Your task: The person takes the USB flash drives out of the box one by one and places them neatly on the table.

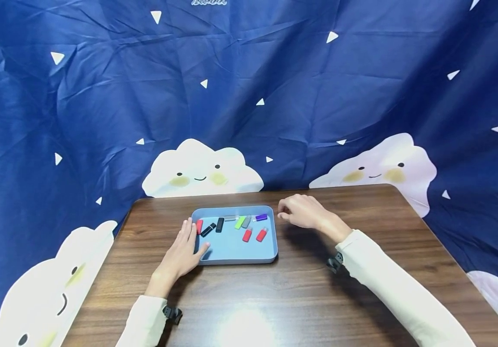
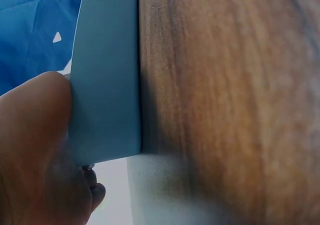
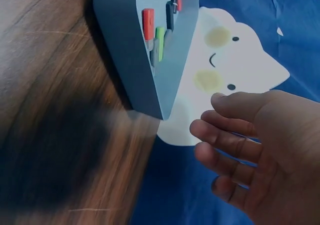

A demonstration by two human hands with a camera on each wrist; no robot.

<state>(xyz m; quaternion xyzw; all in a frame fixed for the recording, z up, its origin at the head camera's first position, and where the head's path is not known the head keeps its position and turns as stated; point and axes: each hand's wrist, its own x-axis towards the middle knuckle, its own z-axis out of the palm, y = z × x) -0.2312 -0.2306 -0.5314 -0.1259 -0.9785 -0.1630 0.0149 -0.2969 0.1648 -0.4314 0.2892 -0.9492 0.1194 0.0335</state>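
A shallow blue tray (image 1: 236, 260) lies on the table with several USB sticks in it. My left hand (image 1: 182, 253) holds the tray at its near left corner, thumb over the rim and fingers along the outside of the left wall. Beside those fingers lie a red stick (image 1: 199, 226) and two black ones (image 1: 219, 224). Farther right are a green stick (image 1: 240, 222), a grey one (image 1: 246, 221), a purple one (image 1: 261, 217) and two red ones (image 1: 247, 235). My right hand (image 1: 304, 210) hovers just right of the tray, fingers loosely bent and holding nothing (image 3: 272, 145).
The brown wooden table (image 1: 318, 299) runs under both arms, its far edge behind the tray. Beyond it hangs a blue cloth (image 1: 275, 120) printed with white clouds and triangles. A silvery, clear-looking stick (image 1: 230, 218) lies by the tray's far wall.
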